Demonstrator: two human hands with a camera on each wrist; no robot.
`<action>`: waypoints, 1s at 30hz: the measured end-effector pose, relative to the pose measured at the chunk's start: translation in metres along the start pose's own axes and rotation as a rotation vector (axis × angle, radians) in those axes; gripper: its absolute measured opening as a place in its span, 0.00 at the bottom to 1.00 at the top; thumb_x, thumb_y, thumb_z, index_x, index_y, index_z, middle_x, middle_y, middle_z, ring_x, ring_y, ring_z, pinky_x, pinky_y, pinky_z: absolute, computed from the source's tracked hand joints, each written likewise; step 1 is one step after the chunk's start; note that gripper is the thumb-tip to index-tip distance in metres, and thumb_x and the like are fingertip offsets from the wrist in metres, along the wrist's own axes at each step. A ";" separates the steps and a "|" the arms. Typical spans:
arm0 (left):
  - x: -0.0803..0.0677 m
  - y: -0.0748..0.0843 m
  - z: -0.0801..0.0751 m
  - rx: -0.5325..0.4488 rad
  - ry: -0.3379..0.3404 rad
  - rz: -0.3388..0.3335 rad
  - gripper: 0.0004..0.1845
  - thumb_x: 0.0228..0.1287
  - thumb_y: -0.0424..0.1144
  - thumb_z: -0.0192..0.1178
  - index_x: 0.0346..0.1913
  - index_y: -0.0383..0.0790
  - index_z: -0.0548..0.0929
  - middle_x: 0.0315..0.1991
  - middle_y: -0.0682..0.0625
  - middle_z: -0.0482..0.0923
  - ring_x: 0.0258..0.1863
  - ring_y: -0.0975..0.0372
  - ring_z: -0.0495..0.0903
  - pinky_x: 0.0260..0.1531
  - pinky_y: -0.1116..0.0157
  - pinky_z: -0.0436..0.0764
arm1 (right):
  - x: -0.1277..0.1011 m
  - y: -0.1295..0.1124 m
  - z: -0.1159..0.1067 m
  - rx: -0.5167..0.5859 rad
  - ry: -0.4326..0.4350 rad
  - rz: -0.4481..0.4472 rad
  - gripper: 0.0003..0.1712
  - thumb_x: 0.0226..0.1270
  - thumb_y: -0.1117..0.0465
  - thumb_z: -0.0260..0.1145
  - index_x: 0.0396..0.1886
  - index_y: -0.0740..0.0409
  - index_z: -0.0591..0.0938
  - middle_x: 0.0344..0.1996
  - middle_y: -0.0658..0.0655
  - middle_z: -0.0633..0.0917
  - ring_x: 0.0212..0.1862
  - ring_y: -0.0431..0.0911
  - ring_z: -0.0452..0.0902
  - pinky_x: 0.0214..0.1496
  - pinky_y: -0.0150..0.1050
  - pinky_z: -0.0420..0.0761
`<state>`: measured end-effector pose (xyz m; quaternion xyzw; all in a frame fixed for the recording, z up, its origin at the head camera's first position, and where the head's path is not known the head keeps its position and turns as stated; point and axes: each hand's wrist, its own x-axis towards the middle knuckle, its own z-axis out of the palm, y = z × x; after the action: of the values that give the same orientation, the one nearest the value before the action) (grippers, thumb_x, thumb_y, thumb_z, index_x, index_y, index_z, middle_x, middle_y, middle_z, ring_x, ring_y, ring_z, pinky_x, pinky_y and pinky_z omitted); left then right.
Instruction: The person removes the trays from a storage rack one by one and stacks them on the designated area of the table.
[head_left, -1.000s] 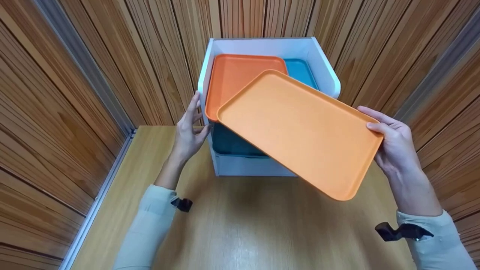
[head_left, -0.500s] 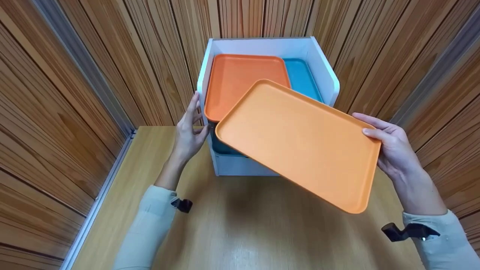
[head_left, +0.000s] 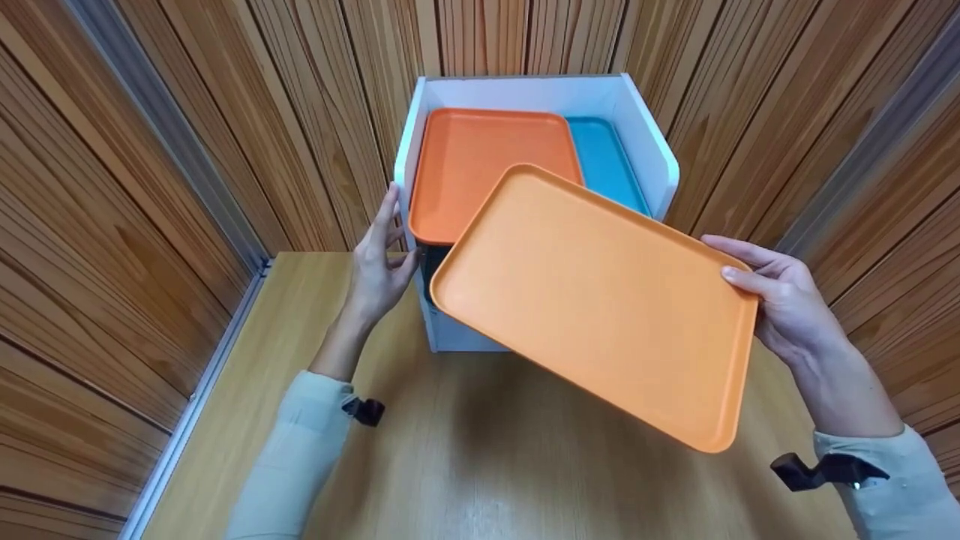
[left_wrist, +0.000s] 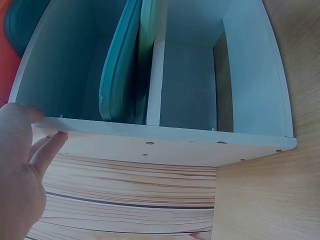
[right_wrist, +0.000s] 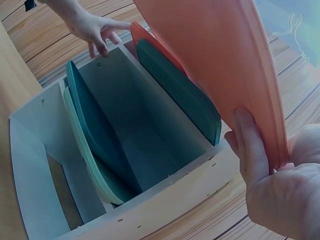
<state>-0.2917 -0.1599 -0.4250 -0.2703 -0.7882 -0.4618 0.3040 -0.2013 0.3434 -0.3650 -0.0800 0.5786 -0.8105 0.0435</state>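
A: Left side first. Status?

B: Left hand (head_left: 379, 259) laid flat against the left wall of the white rack (head_left: 660, 161), fingers straight, gripping nothing. Steadying contact only. Rack standing on the wooden table (head_left: 480, 465), against the panelled wall.

A: Contents of rack?

B: Dark orange tray (head_left: 487, 169) on the left, blue tray (head_left: 607, 161) just beside it on the right. In the right wrist view, further teal trays (right_wrist: 100, 135) standing on edge along the divider.

A: Right side?

B: Light orange tray (head_left: 600, 300) held clear of the rack, tilted, in front of and above the opening. Right hand (head_left: 787, 300) clamped on its right edge, thumb on top, fingers beneath.

A: Step in hand?

B: Judged as a tray transfer at the rack mouth. Direction, in or out, not determinable.

A: Next move requirements?

B: Probably a level carry, single-handed grip kept firm, lower corner kept off the rack front.

A: Markings?

B: No brand, label or legible writing visible.
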 end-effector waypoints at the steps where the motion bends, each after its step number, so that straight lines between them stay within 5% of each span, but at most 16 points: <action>1: 0.000 0.000 0.000 0.000 0.000 0.002 0.57 0.77 0.22 0.66 0.90 0.78 0.53 0.83 0.28 0.69 0.68 0.33 0.88 0.46 0.44 0.97 | -0.001 0.000 0.001 -0.007 0.012 0.004 0.25 0.88 0.76 0.51 0.69 0.61 0.89 0.55 0.60 0.97 0.48 0.50 0.99 0.45 0.43 0.97; 12: -0.001 -0.001 -0.001 0.032 0.030 0.030 0.54 0.75 0.20 0.65 0.91 0.66 0.57 0.79 0.25 0.73 0.64 0.33 0.90 0.41 0.45 0.98 | -0.008 -0.001 0.003 -0.054 -0.136 0.003 0.28 0.89 0.77 0.48 0.69 0.56 0.90 0.53 0.58 0.97 0.50 0.48 0.98 0.47 0.41 0.96; 19: -0.001 -0.005 0.002 0.021 0.031 0.056 0.58 0.74 0.19 0.64 0.91 0.76 0.54 0.82 0.24 0.69 0.64 0.32 0.90 0.42 0.46 0.98 | -0.010 -0.002 0.004 -0.100 -0.277 -0.011 0.32 0.91 0.76 0.45 0.72 0.52 0.88 0.56 0.54 0.96 0.54 0.46 0.98 0.50 0.41 0.95; 30: -0.002 -0.003 0.001 0.014 0.019 0.039 0.57 0.75 0.20 0.65 0.91 0.75 0.54 0.80 0.25 0.71 0.65 0.32 0.89 0.43 0.46 0.98 | -0.007 -0.001 0.002 -0.040 -0.498 -0.042 0.34 0.89 0.79 0.40 0.79 0.59 0.81 0.63 0.59 0.94 0.59 0.50 0.96 0.54 0.42 0.94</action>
<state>-0.2928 -0.1602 -0.4283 -0.2789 -0.7832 -0.4528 0.3221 -0.1937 0.3430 -0.3639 -0.2900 0.5641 -0.7550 0.1663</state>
